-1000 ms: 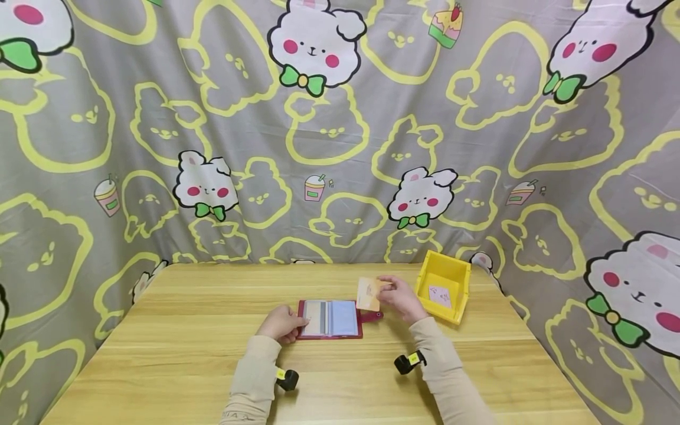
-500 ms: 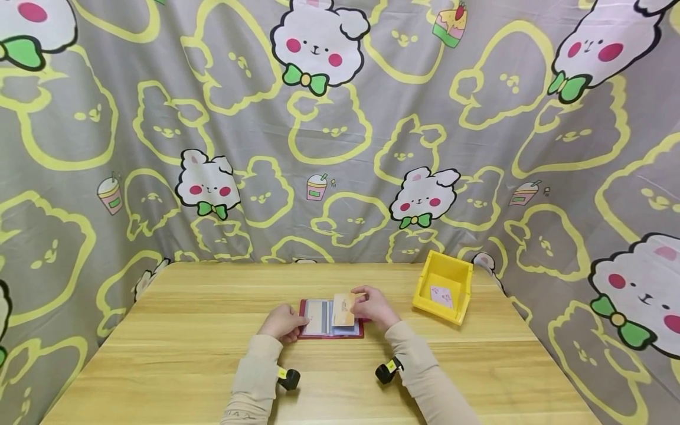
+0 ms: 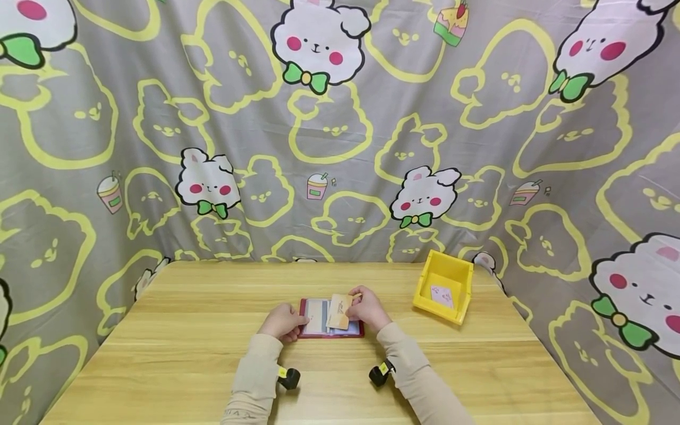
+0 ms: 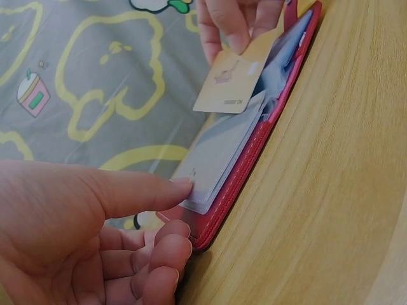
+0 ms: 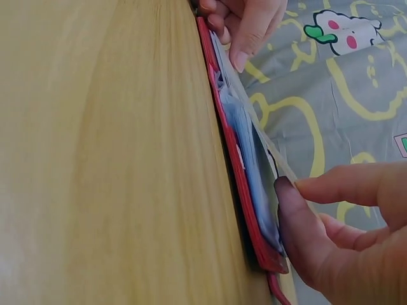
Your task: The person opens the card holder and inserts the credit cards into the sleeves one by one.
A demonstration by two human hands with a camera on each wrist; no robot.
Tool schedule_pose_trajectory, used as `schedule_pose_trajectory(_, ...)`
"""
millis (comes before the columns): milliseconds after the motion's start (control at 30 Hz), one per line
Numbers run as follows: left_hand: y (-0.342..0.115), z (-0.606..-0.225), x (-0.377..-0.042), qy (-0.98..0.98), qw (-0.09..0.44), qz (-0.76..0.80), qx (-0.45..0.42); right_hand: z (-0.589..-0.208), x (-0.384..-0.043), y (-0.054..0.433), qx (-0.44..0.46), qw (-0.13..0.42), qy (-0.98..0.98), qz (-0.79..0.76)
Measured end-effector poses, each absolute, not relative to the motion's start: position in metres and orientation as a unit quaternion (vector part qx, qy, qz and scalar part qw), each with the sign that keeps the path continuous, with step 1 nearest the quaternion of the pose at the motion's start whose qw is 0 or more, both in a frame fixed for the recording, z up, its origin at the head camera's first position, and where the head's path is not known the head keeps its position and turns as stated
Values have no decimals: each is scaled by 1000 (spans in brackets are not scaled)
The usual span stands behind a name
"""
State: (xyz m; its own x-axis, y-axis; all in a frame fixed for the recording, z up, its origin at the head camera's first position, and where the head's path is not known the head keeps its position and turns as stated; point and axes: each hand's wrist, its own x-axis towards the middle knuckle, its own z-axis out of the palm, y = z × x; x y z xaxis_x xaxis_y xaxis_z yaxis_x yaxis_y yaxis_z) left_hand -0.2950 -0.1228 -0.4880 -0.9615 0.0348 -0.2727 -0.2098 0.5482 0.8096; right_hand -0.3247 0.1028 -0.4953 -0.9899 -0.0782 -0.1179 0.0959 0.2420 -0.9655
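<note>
A red card holder (image 3: 316,317) with clear plastic sleeves lies spread open on the table. My left hand (image 3: 281,323) grips its left edge, the thumb pressing on the pale left-hand sleeve (image 4: 213,159) and the fingers curled at the red border. Between thumb and fingers, my right hand (image 3: 368,308) pinches an orange-yellow card (image 3: 339,311) by its right side. The card is tilted over the bluish right-hand sleeves (image 5: 245,152), its left edge near the spine. In the left wrist view, printing and a small picture show on the card's face.
At the back right of the wooden table (image 3: 186,366) stands a yellow bin (image 3: 438,314) with a pink patterned card (image 3: 441,295) inside. A grey cartoon-print curtain (image 3: 255,130) hangs behind the table. Each wrist wears a small black camera.
My right hand has carried the orange-yellow card leftward from beside the card holder to over its right-hand sleeves, then tilted it slightly. My left hand has stayed at the left edge.
</note>
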Motion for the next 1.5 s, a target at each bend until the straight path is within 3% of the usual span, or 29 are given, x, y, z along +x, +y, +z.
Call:
schedule_pose_trajectory(767,-122,-486,-295,872,127,470,-53,-492,-324,97,31,77,800,-594)
schedule_pose_trajectory(1500,-124,-488,-296,877,117,464,-45,-489,-326,96,41,27,801,-596)
